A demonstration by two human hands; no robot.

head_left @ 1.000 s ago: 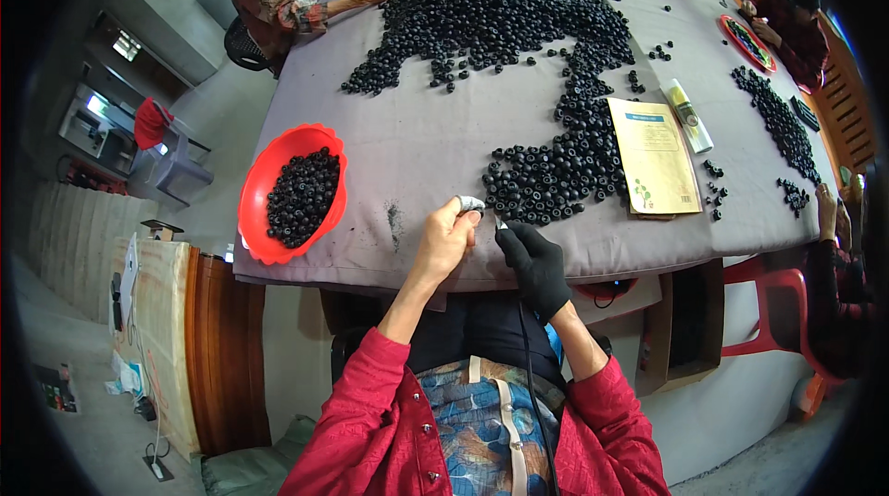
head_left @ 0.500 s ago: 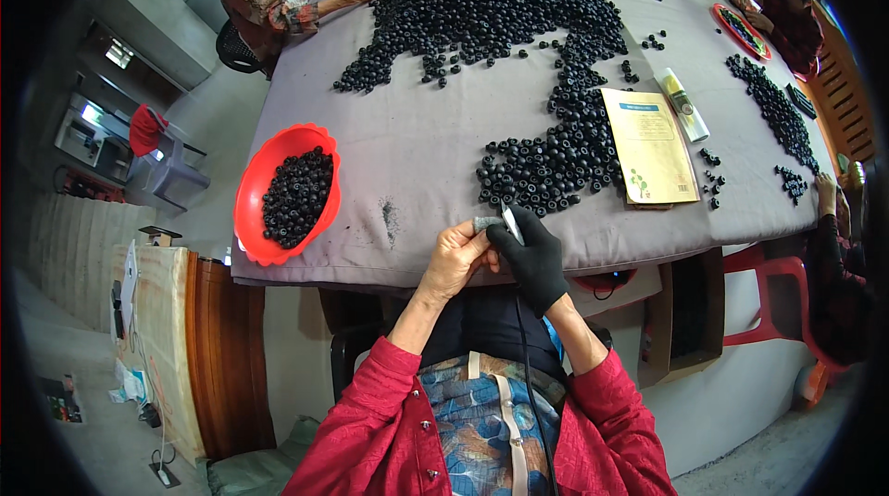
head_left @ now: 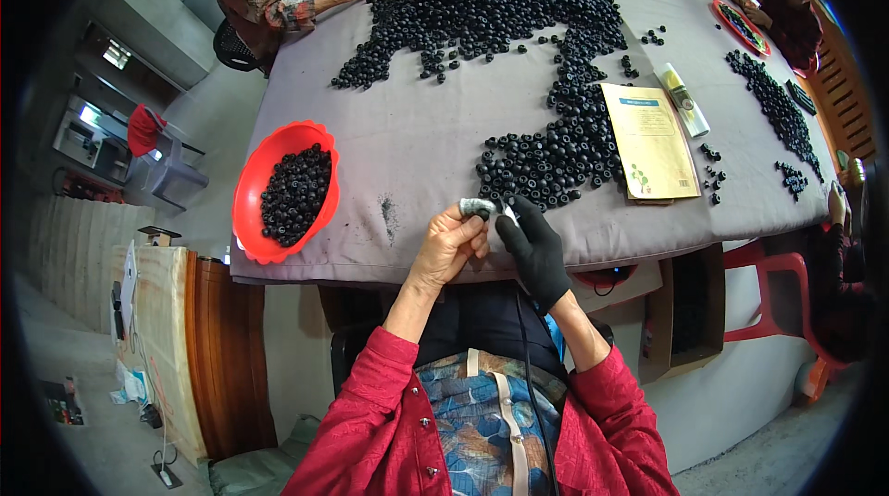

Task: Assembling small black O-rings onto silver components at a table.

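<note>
The left hand (head_left: 449, 246) pinches a black bead (head_left: 481, 214), seemingly to steady it beside the pale tool (head_left: 510, 213) the right hand (head_left: 535, 253) grips.

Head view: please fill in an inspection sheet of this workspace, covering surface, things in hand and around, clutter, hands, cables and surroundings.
Surface: greyish tablecloth, with a dark smudge near the front edge.
Work things: large heap of black pieces; red basin at left, holding more.
Clutter: yellow packet beside a pale tube-shaped container.
Hands: left hand, one finger wrapped in something pale, seems to pinch a small black piece; right hand, black-gloved, holds a small light-coloured tool.
Cables: black cable down the person's front; power strip on the floor, lower left.
Surroundings: co-workers at left and right; red chair.
</note>
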